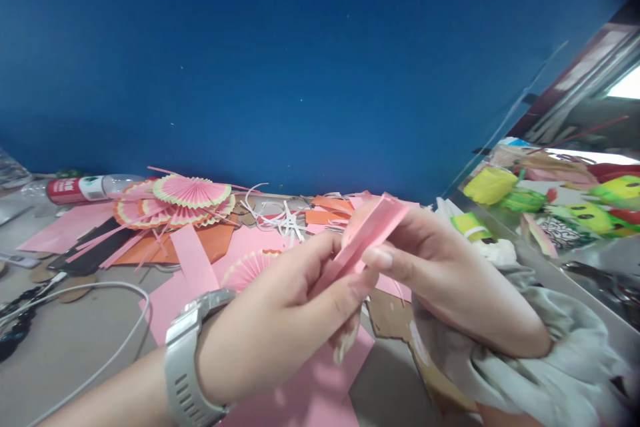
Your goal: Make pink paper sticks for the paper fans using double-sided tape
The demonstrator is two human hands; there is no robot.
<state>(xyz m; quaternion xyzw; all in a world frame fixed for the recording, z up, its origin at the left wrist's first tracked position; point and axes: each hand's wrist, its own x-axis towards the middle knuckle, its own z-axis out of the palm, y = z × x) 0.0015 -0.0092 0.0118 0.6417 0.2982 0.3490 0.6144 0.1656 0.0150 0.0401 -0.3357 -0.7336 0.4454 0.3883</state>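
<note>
A folded strip of pink paper [371, 230] is pinched between my two hands, slanting up to the right. My left hand [300, 300], with a pale watch [186, 353] on its wrist, grips the lower end, thumb on top. My right hand [425, 260] holds the upper part, its thumb pressed on the near face; its other fingers are partly hidden behind the paper. Below the hands lie flat pink sheets [315, 390]. A pleated pink paper fan [247, 268] rests just beyond my left hand.
Finished-looking pleated fans [193, 192] are piled at the left over orange paper [215, 243], beside a plastic bottle [75, 188]. White paper strips [286, 221] lie at the back. A white cable [143, 320] curves across the left. Cut cardboard [393, 315] and colourful packets [490, 185] sit to the right. A blue panel [300, 67] rises behind.
</note>
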